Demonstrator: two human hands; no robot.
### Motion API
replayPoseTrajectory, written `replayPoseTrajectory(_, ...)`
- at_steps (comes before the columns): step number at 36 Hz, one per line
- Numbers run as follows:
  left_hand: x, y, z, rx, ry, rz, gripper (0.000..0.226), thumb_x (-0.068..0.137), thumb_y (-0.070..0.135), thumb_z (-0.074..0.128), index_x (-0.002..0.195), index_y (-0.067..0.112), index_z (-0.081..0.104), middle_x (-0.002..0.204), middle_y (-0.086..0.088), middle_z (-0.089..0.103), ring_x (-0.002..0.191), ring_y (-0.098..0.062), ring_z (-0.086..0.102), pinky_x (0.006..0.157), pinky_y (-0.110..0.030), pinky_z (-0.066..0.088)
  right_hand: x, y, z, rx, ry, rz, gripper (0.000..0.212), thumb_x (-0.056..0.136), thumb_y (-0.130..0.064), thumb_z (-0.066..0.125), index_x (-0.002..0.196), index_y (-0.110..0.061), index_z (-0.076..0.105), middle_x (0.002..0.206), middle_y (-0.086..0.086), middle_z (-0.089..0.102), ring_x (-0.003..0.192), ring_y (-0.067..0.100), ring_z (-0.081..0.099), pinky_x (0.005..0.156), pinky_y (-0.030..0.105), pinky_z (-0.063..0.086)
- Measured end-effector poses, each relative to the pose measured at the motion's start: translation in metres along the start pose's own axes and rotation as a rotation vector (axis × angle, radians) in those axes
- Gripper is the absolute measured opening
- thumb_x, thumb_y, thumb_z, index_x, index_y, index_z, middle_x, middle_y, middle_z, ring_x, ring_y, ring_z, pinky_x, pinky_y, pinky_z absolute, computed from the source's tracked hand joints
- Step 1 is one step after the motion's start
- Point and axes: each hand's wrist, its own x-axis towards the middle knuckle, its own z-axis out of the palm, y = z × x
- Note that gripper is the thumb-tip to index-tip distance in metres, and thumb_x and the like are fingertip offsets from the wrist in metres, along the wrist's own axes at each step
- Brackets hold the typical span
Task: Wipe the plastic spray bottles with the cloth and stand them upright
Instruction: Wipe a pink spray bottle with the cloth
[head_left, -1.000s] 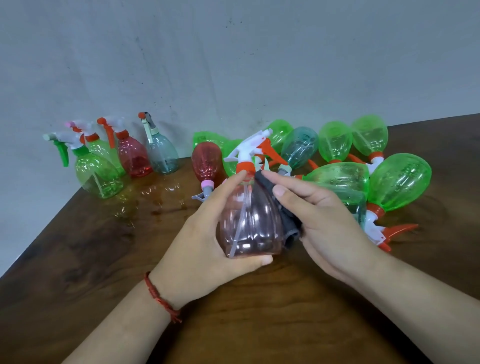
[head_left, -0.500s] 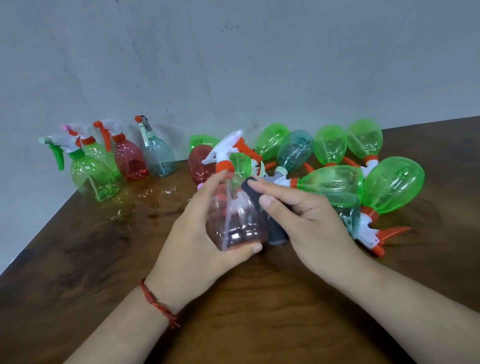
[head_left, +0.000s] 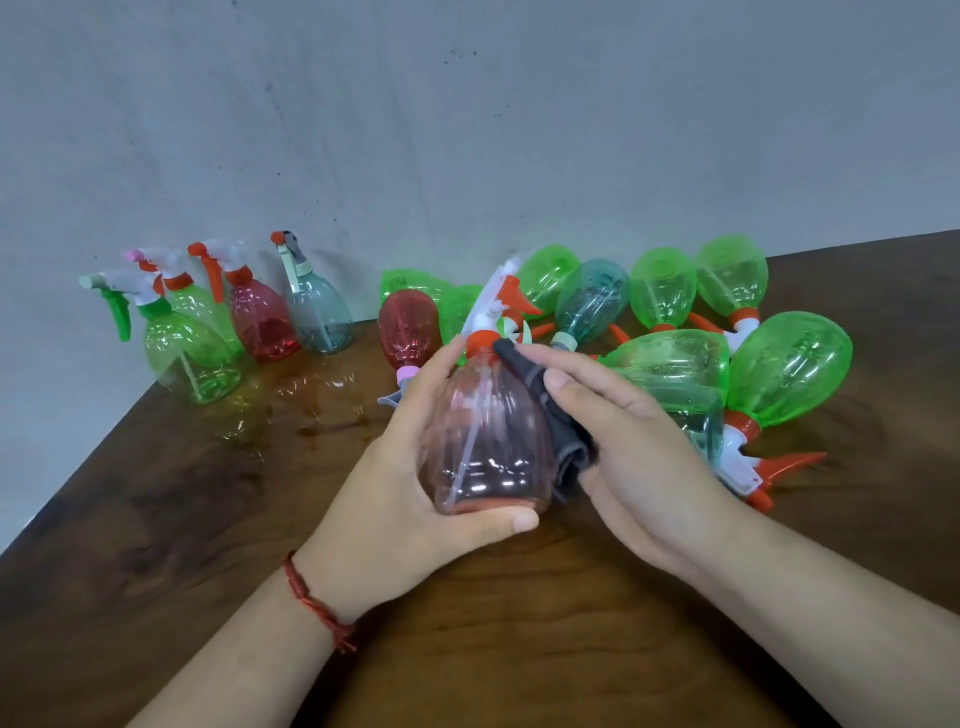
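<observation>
My left hand (head_left: 400, 483) grips a pale red spray bottle (head_left: 485, 441) with an orange collar and white trigger head, held above the table with its head tilted away from me. My right hand (head_left: 639, 457) presses a dark grey cloth (head_left: 553, 415) against the bottle's right side, fingers stretched along the cloth up to the collar. Several bottles stand upright at the back left: a green one (head_left: 189, 358), another green one behind it, a red one (head_left: 262, 317) and a grey one (head_left: 319, 312).
A heap of lying bottles fills the back right of the brown wooden table (head_left: 156, 519): several green ones (head_left: 789, 374), a teal one (head_left: 592, 301) and a red one (head_left: 410, 327). A grey wall stands close behind. The table's left edge runs diagonally.
The bottle has tipped further back, its base turned more toward me. My right hand has slid the cloth up along its side to the collar.
</observation>
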Motion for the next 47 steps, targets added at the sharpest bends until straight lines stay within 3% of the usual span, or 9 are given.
replayPoseTrajectory(10, 0.006, -0.012, -0.003, -0.145, 0.224, -0.100, 0.104, 0.075, 0.025, 0.098, 0.160, 0.031, 0.037, 0.150, 0.016, 0.057, 0.137, -0.011, 0.061, 0.108, -0.031, 0.056, -0.010, 0.012, 0.007, -0.074, -0.035, -0.115, 0.034, 0.102, -0.006, 0.061, 0.127, -0.024, 0.076, 0.128, 0.000, 0.077, 0.124, 0.019, 0.070, 0.111, 0.043, 0.053)
replayPoseTrajectory(14, 0.009, -0.015, -0.002, -0.132, 0.285, -0.116, 0.101, 0.077, 0.021, 0.095, 0.159, 0.030, 0.037, 0.149, 0.016, 0.059, 0.136, -0.005, 0.060, 0.104, -0.019, 0.053, -0.011, 0.020, 0.007, -0.221, -0.046, -0.223, 0.039, 0.101, -0.001, 0.065, 0.124, -0.029, 0.079, 0.134, -0.003, 0.074, 0.133, 0.016, 0.064, 0.118, 0.046, 0.047)
replayPoseTrajectory(18, 0.008, -0.013, 0.001, -0.233, 0.273, -0.140, 0.104, 0.078, 0.020, 0.098, 0.160, 0.032, 0.035, 0.153, 0.011, 0.057, 0.139, -0.009, 0.059, 0.107, -0.025, 0.054, -0.006, 0.017, 0.004, -0.190, -0.030, -0.230, 0.036, 0.100, 0.000, 0.064, 0.123, -0.026, 0.077, 0.125, -0.002, 0.078, 0.122, 0.016, 0.071, 0.109, 0.037, 0.055)
replayPoseTrajectory(25, 0.010, 0.001, 0.001, -0.737, 0.257, -0.283, 0.061, 0.096, 0.032, 0.065, 0.152, 0.018, 0.046, 0.131, -0.008, 0.073, 0.117, -0.028, 0.074, 0.088, -0.041, 0.064, 0.001, 0.017, 0.000, -0.118, 0.008, -0.174, 0.036, 0.101, -0.003, 0.062, 0.118, -0.028, 0.082, 0.117, 0.007, 0.080, 0.110, 0.019, 0.075, 0.093, 0.029, 0.058)
replayPoseTrajectory(31, 0.011, -0.005, 0.002, -0.793, 0.450, -0.263, 0.076, 0.090, 0.036, 0.079, 0.154, 0.018, 0.044, 0.141, -0.018, 0.067, 0.121, -0.033, 0.072, 0.097, -0.053, 0.061, -0.006, 0.021, 0.010, -0.005, 0.022, -0.081, 0.034, 0.103, -0.004, 0.059, 0.126, -0.021, 0.077, 0.124, 0.005, 0.078, 0.121, 0.020, 0.071, 0.111, 0.040, 0.052)
replayPoseTrajectory(35, 0.013, -0.008, -0.001, -0.843, 0.593, -0.207, 0.089, 0.070, 0.039, 0.100, 0.142, 0.025, 0.049, 0.147, -0.017, 0.063, 0.129, -0.041, 0.065, 0.102, -0.058, 0.057, -0.012, 0.021, 0.020, 0.125, -0.038, 0.049, 0.037, 0.107, -0.005, 0.052, 0.137, -0.021, 0.067, 0.124, -0.001, 0.078, 0.115, 0.016, 0.074, 0.101, 0.038, 0.056)
replayPoseTrajectory(40, 0.013, -0.012, 0.004, -0.847, 0.615, -0.196, 0.066, 0.081, 0.020, 0.091, 0.134, 0.032, 0.053, 0.138, -0.012, 0.066, 0.130, -0.040, 0.065, 0.096, -0.052, 0.060, -0.016, 0.026, 0.018, -0.188, -0.010, -0.226, 0.040, 0.103, 0.000, 0.061, 0.129, -0.028, 0.074, 0.129, -0.006, 0.076, 0.127, 0.013, 0.068, 0.114, 0.042, 0.050)
replayPoseTrajectory(44, 0.011, -0.012, 0.011, -0.882, 0.561, -0.267, 0.061, 0.085, 0.020, 0.085, 0.135, 0.035, 0.052, 0.145, -0.023, 0.062, 0.134, -0.048, 0.061, 0.109, -0.075, 0.045, -0.016, 0.029, 0.010, -0.476, -0.046, -0.458, 0.039, 0.102, 0.000, 0.066, 0.129, -0.025, 0.075, 0.146, -0.015, 0.065, 0.141, 0.003, 0.054, 0.118, 0.025, 0.043)
replayPoseTrajectory(47, 0.009, -0.011, 0.009, -0.924, 0.497, -0.271, 0.053, 0.094, 0.019, 0.077, 0.138, 0.030, 0.049, 0.146, -0.025, 0.061, 0.132, -0.047, 0.063, 0.108, -0.079, 0.042, -0.011, 0.024, 0.006, -0.507, -0.056, -0.483, 0.040, 0.101, -0.003, 0.068, 0.131, -0.029, 0.074, 0.144, -0.016, 0.066, 0.139, 0.004, 0.056, 0.119, 0.031, 0.045)
